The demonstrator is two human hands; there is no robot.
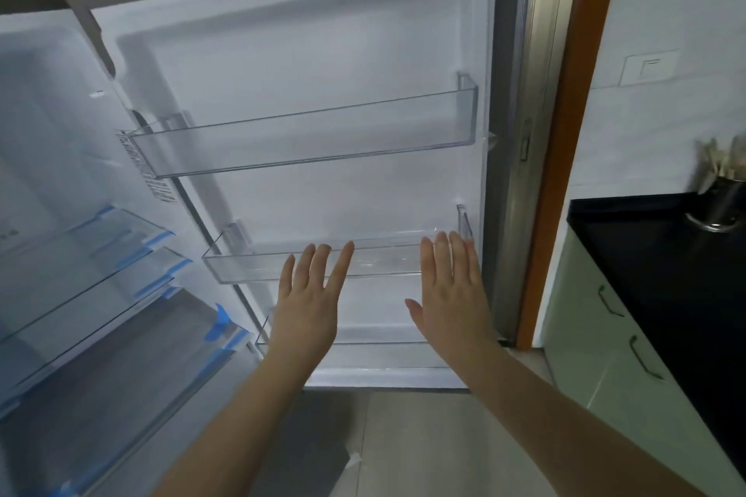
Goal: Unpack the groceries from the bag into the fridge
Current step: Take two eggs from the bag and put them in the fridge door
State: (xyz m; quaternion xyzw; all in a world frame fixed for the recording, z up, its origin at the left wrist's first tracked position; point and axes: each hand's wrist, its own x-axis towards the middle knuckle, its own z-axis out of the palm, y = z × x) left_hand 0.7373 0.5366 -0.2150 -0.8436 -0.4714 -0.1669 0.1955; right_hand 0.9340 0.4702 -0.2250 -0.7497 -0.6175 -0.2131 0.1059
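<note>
Your left hand (307, 301) and right hand (450, 291) are both raised in front of the open fridge door (306, 65), palms facing it, fingers straight and released, grasping nothing. The left fingers (341, 260) are spread and overlap the front of the middle door bin (250, 268); whether they touch the clear plastic you cannot tell from this view. Your right hand sits at the right end of that same bin, fingers together, thumb out to the left. Above them hangs the top door bin (302, 147), clear and with nothing in it, and below your wrists you can see the edge of a lower bin (379, 343). To your left the fridge (60, 141) interior stands open, with glass shelves (80, 254) trimmed in blue and a drawer (121, 367) beneath them. No bag or groceries appear in this view, so where they are cannot be told. To your right, past the orange door frame (565, 157), a black worktop (654, 254) carries a metal holder (722, 206) with utensils, blurred; pale green cabinets (597, 335) with dark handles sit under it. A wall socket (649, 68) shows on the white wall above.
</note>
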